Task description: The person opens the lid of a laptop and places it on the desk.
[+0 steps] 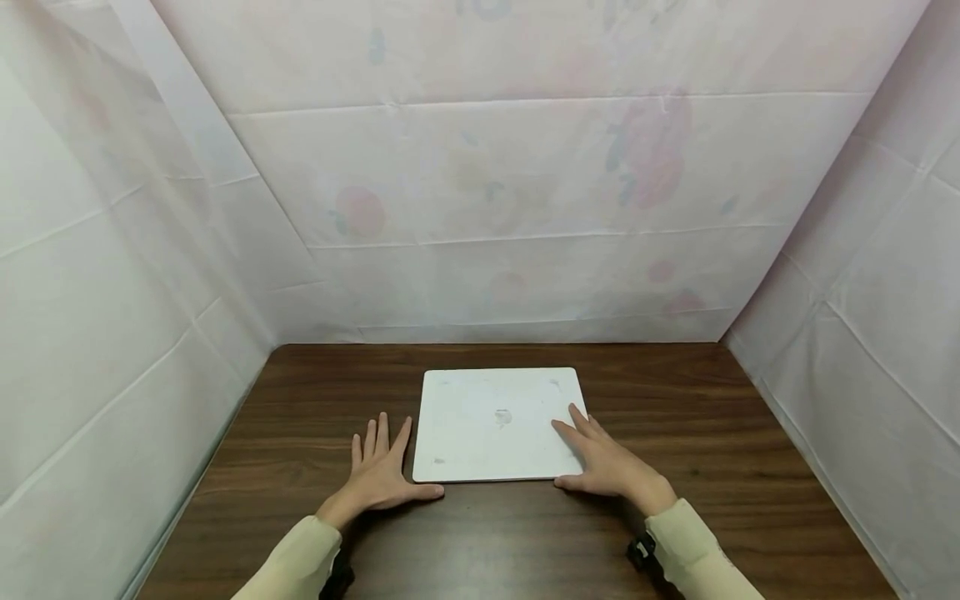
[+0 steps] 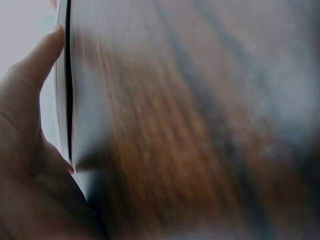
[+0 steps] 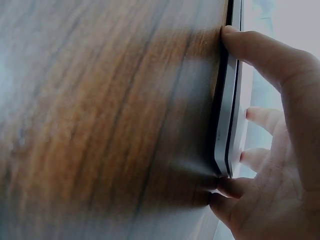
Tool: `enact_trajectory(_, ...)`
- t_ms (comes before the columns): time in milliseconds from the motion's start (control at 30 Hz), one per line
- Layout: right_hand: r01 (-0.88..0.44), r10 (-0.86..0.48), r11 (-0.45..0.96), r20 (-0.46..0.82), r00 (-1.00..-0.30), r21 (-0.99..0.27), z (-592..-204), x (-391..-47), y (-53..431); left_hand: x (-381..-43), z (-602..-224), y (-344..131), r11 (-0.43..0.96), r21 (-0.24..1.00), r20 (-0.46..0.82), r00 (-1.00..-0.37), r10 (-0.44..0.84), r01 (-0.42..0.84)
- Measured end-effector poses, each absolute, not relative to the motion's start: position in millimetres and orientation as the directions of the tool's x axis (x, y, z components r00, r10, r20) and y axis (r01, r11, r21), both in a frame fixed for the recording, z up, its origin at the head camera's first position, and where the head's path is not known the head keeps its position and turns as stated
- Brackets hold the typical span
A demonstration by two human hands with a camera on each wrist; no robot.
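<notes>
A closed laptop, silver-white with a worn logo in the middle of its lid, lies flat on the dark wooden table. Beside its front left corner is my left hand, fingers spread and straight, with the thumb along the front edge. My right hand is at the front right corner. Its thumb touches the front edge, and some spread fingers rest on the lid while others are by the right side. The right wrist view shows the laptop's thin side between that thumb and the fingers.
Brown wood-grain table surface surrounds the laptop. White sheeting with faint fruit prints hangs behind as a back wall, and plain white sheets close off the left side and right side.
</notes>
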State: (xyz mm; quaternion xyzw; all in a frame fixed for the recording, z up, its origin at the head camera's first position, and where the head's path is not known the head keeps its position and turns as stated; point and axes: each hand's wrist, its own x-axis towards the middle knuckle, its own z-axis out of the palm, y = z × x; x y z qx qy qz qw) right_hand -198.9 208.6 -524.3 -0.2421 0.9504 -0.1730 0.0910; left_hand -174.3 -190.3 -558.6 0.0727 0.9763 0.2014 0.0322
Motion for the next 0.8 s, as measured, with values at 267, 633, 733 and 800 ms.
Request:
enact_trajectory(267,-0.407,-0.474,0.835,-0.107,-0.874,-0.37,-521,-200,207,-173,-550,-185,0.916,0.383,-0.062,-0.986,0.152,0.118)
enact_trajectory(633,-0.439,-0.442,0.818,0.084,-0.893,-0.372,-505,-204,198,-175,-556,-182,0.93,0.354,-0.076,-0.988,0.132,0.097)
enact_trajectory(733,-0.456,-0.434,0.81,0.145,-0.889,-0.369,-502,-203,190,-175,-556,-182,0.936,0.339,-0.084,-0.988,0.129,0.093)
enact_trajectory(800,-0.46,-0.427,0.811,0.173,-0.888,-0.36,-501,-203,183,-176,-555,-181,0.937,0.336,-0.088,-0.988,0.128,0.092)
